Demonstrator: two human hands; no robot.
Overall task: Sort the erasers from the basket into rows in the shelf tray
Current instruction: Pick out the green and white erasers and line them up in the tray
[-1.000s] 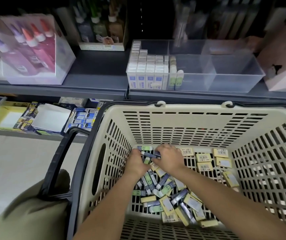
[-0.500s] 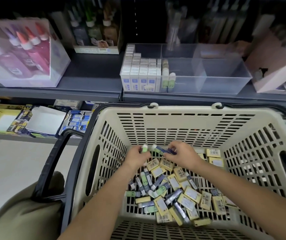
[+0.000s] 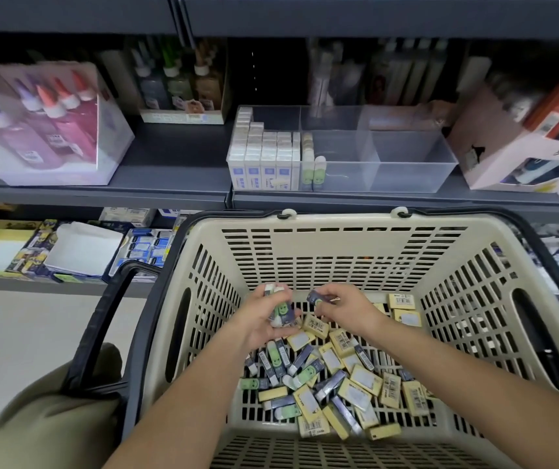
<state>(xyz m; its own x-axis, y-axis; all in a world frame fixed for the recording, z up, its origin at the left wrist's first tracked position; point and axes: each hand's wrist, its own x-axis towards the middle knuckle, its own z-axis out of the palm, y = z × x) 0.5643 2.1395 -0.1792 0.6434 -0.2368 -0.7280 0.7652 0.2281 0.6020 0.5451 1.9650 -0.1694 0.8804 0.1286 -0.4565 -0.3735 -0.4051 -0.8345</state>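
A beige slotted basket holds a heap of loose erasers: yellow ones, green-faced ones and dark-sleeved ones. My left hand holds a small bunch of green-faced erasers above the heap. My right hand pinches one dark-sleeved eraser just to the right of it. On the shelf behind stands a clear divided tray. Its left part has rows of white-and-blue erasers and a short row of green-faced erasers.
Black basket handles hang at the left and right sides. A box of glue bottles stands on the shelf to the left, a pink box to the right. Stationery boxes fill the lower shelf.
Both hands have lifted out of the eraser heap. The left hand now holds several green-faced erasers palm-up, and the right hand has drawn apart from it with a dark eraser.
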